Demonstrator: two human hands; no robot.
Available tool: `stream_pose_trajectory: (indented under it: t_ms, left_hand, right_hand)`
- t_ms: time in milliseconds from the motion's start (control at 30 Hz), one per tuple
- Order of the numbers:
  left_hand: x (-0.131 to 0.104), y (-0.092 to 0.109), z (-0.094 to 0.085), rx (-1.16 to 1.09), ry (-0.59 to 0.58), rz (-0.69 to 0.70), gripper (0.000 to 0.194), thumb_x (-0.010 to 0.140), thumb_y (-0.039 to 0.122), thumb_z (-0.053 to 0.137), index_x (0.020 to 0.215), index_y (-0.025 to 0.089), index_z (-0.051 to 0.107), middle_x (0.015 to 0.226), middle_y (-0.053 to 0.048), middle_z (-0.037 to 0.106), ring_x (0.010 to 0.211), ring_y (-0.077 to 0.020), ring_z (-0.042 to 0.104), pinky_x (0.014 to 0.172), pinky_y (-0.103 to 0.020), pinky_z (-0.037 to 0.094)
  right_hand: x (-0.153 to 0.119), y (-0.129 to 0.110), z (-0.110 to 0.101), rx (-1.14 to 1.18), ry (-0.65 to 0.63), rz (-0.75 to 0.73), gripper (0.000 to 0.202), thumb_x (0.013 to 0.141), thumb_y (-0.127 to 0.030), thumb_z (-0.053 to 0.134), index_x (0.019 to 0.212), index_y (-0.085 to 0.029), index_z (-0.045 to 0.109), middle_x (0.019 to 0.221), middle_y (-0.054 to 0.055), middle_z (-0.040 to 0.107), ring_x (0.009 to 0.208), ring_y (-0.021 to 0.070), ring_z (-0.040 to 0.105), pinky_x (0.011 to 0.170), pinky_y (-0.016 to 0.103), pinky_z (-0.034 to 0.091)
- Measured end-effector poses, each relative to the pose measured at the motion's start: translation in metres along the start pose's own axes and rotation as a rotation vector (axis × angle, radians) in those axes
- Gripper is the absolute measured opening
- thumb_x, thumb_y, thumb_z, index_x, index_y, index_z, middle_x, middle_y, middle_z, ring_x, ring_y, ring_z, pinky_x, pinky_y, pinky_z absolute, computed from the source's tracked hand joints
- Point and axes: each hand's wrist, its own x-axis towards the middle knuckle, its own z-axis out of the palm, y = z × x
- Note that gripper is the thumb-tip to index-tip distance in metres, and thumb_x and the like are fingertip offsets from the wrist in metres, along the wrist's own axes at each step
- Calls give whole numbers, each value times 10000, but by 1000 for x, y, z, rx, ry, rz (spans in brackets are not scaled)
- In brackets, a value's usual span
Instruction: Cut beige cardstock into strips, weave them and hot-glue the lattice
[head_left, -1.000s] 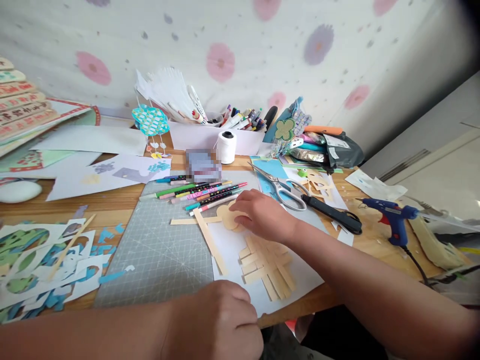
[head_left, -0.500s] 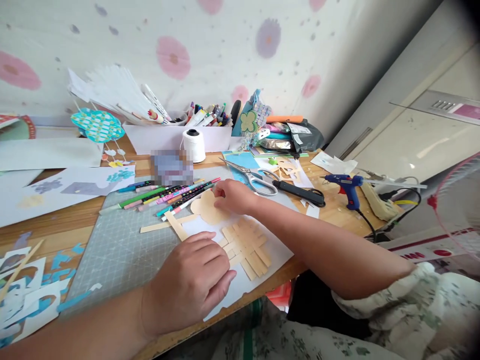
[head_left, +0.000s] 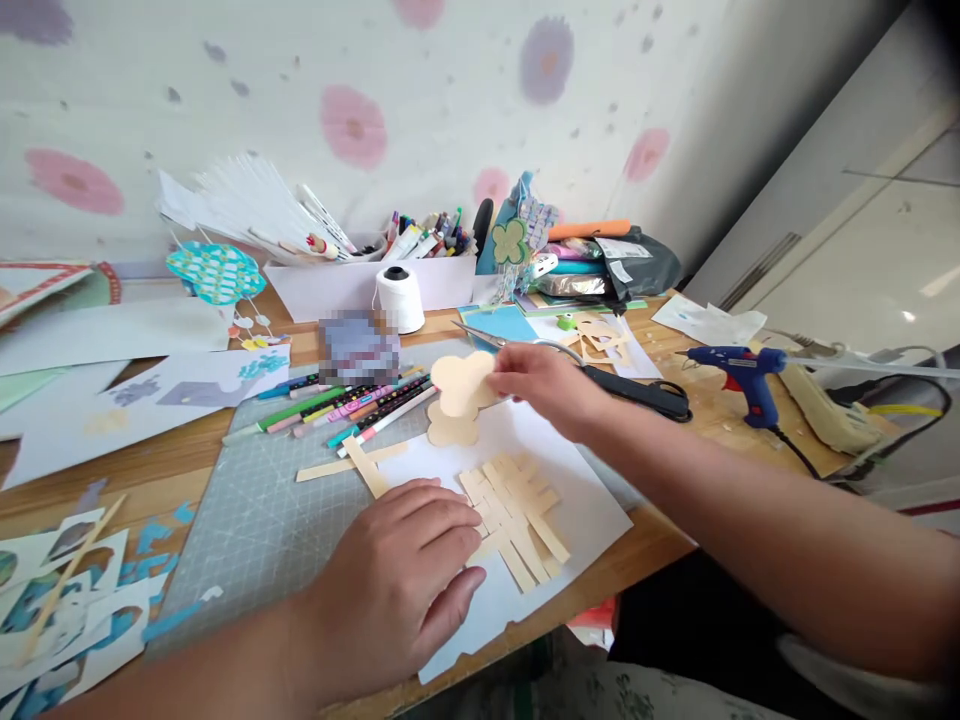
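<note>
My right hand [head_left: 544,385] pinches the edge of a cream flower-shaped paper cutout [head_left: 459,378], lifted over the sheet. Below it, partly covered, lies a second cream cutout [head_left: 453,430] of similar rounded outline. My left hand [head_left: 409,560] rests with fingers stretched out, its fingertips at the left edge of a woven mat of cream paper strips [head_left: 514,515]. Under the mat lies a white sheet of paper [head_left: 592,500]. Two loose paper strips [head_left: 363,465] cross beyond my left fingers.
Several markers [head_left: 360,400] lie on the grey cutting mat [head_left: 277,540]. Behind them are a white thread spool [head_left: 400,298] and scissors [head_left: 480,334], half hidden. A black-handled tool [head_left: 637,393] and blue glue gun [head_left: 739,378] lie right. Paper scraps [head_left: 82,590] fill the left.
My right hand has raised a cream cutout from the sheet, uncovering another below it. My left hand stays by the woven strips. The view has shifted slightly.
</note>
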Motion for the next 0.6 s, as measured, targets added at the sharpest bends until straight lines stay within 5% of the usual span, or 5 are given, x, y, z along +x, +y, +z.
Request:
stream_pose_trajectory:
  t_ms: [233, 600]
  left_hand:
    - [0, -3, -1, -18, -103, -49, 205, 886, 138, 513, 993, 171, 684, 938, -64, 730, 876, -207, 666, 877, -393, 547]
    - [5, 0, -4, 16, -153, -63, 209, 931, 144, 495, 962, 162, 701, 926, -31, 726, 879, -192, 635, 851, -350, 512]
  right_hand:
    - [-72, 25, -19, 286, -272, 280, 165, 734, -307, 697, 780, -203, 578, 604, -54, 554, 521, 93, 489, 510, 223, 363]
    - [-73, 30, -4, -6, -234, 275, 87, 726, -227, 661, 725, -230, 575, 579, -35, 547, 520, 120, 478, 447, 231, 344]
